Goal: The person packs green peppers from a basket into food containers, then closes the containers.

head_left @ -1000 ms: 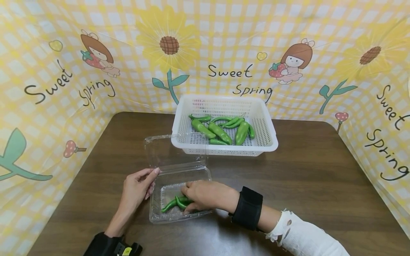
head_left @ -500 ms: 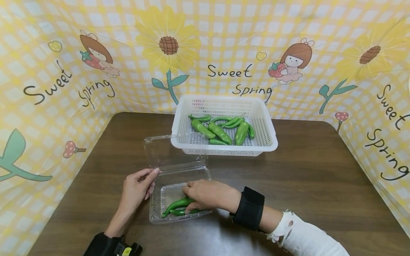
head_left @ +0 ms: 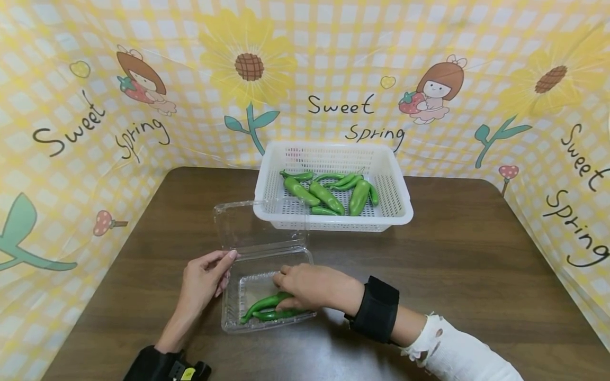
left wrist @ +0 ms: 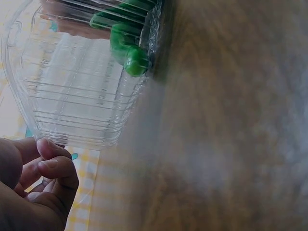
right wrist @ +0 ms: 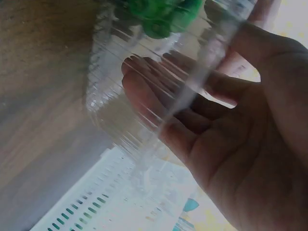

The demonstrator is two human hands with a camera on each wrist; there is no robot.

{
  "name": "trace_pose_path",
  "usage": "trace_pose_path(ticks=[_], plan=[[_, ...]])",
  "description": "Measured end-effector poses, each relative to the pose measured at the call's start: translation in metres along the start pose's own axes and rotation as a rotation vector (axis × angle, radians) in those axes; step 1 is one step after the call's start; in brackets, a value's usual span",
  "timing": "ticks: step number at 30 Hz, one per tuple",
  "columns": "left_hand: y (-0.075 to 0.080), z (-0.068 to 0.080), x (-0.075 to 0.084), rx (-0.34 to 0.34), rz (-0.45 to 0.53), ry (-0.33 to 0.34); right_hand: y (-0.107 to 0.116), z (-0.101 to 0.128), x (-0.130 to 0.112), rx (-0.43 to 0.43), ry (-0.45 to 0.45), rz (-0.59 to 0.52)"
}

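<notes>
a yellow checked backdrop (head_left: pixel 429 32) with sunflowers and "sweet spring" writing stands around a dark wooden table (head_left: pixel 476 254). at 12 o'clock on the table is a white basket (head_left: pixel 402 203) with green peppers inside. in front of it, near 7 o'clock, a clear plastic box (head_left: pixel 229 312) lies with its lid open toward the basket. the right hand (head_left: pixel 312 288) is inside the box, fingers resting on two green peppers (head_left: pixel 259 307); it seems to press them, not pinch. the left hand (head_left: pixel 205 283) touches the box's left rim with relaxed fingers. the left wrist view shows a pepper tip (left wrist: pixel 132 53) against the box wall. the right wrist view is blurred, showing the fingers (right wrist: pixel 159 96) through the plastic.
</notes>
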State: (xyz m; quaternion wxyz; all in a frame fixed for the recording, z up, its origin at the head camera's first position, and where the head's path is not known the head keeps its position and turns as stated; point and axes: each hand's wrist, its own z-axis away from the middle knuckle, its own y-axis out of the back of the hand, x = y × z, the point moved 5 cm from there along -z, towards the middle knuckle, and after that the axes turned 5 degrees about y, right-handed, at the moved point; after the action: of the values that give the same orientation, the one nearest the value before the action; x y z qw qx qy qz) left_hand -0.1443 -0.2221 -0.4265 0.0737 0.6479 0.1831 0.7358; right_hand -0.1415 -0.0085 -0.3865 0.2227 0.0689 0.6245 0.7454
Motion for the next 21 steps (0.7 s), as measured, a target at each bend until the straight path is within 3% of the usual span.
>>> trace_pose_path(ticks=[10,21], plan=[[0.000,0.014,0.030,-0.020,0.001,0.024,0.021,0.010,-0.004,0.072,0.041,0.032],[0.001,0.015,0.033,-0.017,0.014,0.005,0.051,0.030,0.004,0.201,0.033,0.024]])
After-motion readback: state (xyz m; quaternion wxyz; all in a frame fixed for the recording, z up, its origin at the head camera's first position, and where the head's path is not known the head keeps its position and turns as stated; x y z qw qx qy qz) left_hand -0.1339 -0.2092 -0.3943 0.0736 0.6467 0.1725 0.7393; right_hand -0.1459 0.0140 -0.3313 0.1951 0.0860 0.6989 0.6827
